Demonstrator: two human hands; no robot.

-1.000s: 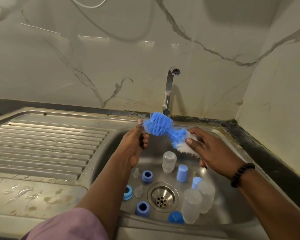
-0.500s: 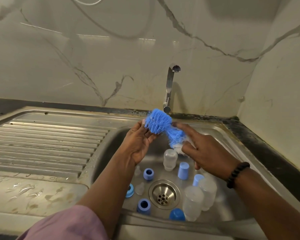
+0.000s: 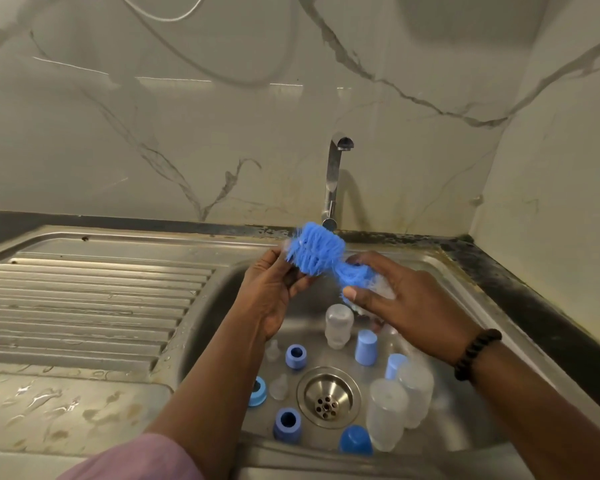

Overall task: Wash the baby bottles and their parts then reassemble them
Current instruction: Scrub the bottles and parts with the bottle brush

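Both hands, left [image 3: 274,289] and right [image 3: 406,299], grip a fuzzy blue bottle brush [image 3: 321,256] with splayed bristles over the sink [image 3: 492,341].

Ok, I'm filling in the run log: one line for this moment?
stage: brush prep | both hands hold blue bottle brush over sink | bottles, parts unwashed in basin | tap off

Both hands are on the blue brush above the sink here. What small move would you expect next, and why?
Probably the left hand lets go of the blue brush and reaches down for a clear bottle. The right hand already grips the brush's lower end, the bottles and blue parts stand untouched in the sink, and no water shows at the tap.
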